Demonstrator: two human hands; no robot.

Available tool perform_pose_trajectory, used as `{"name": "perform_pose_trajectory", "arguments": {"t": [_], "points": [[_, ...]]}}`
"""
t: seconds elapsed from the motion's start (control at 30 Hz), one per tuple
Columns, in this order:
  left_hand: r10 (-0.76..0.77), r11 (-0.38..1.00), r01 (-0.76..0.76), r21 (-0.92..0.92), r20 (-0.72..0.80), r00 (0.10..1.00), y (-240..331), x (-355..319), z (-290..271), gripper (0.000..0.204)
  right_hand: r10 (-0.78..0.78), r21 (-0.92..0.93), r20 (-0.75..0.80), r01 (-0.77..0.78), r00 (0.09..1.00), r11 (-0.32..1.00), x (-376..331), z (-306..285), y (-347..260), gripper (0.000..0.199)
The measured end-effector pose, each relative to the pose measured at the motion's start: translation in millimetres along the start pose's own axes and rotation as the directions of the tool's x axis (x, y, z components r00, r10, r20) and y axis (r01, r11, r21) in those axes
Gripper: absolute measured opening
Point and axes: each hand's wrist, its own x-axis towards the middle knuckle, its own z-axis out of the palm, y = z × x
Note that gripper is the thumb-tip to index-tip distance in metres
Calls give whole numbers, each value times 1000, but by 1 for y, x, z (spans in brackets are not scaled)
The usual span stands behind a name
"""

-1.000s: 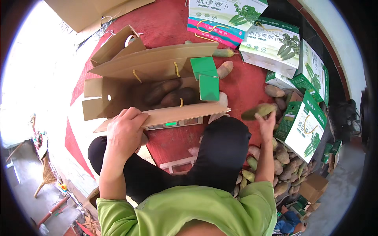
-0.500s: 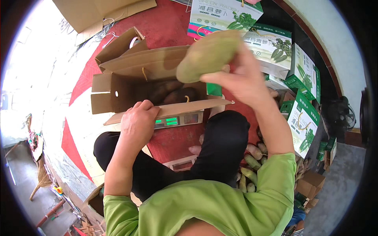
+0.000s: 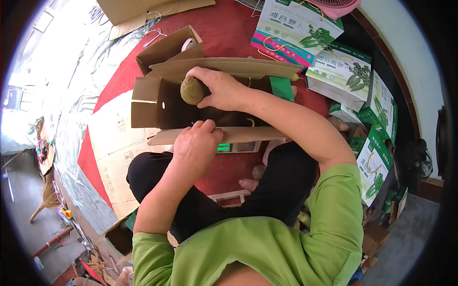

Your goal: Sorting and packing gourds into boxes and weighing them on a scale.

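My right hand point(image 3: 220, 90) is wrapped round a green radish point(image 3: 192, 91), holding it over the left part of an open cardboard box point(image 3: 145, 114). What lies in the dark inside of the box is mostly hidden by my hand and arm. With its fingers curled over the edge, my left hand point(image 3: 197, 143) grips the near flap point(image 3: 253, 134) of that box. A digital scale point(image 3: 238, 147) with a lit green display shows just under the flap, partly covered by it.
Green and white gift boxes point(image 3: 338, 74) with cord handles stand at the right. A pink fan point(image 3: 336, 6) sits at the top right. More radishes point(image 3: 249, 184) lie by my legs. Flattened cardboard point(image 3: 117, 157) covers the floor at left, and a straw broom point(image 3: 46, 200) lies beyond it.
My right hand has carried the radish left and down, from above the box's right side to its left part. My left hand stays on the flap. The whole view has shifted slightly.
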Motion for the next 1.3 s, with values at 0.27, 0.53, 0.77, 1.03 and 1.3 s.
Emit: {"name": "perform_pose_trajectory", "arguments": {"t": [0.27, 0.53, 0.77, 1.03, 1.3], "points": [[6, 1000, -6, -10, -21, 1000, -2, -2, 2, 22, 123, -117, 233, -98, 965, 988, -2, 2, 8, 58], [-6, 1000, 6, 23, 6, 1000, 2, 2, 3, 23, -29, -428, 375, 200, 927, 881, 12, 24, 15, 42], [11, 1000, -11, 3, -19, 1000, 0, 3, 4, 23, 3, -268, 339, 94, 941, 959, 35, 55, 23, 47], [19, 1000, -20, -4, -29, 999, 1, 5, 5, 24, 396, -398, 241, -282, 886, 873, 13, 19, 55, 39], [-1, 1000, 1, -19, -12, 1000, 4, 2, 1, 27, 630, -723, 282, -270, 724, 635, -6, -1, 44, 37]]}}
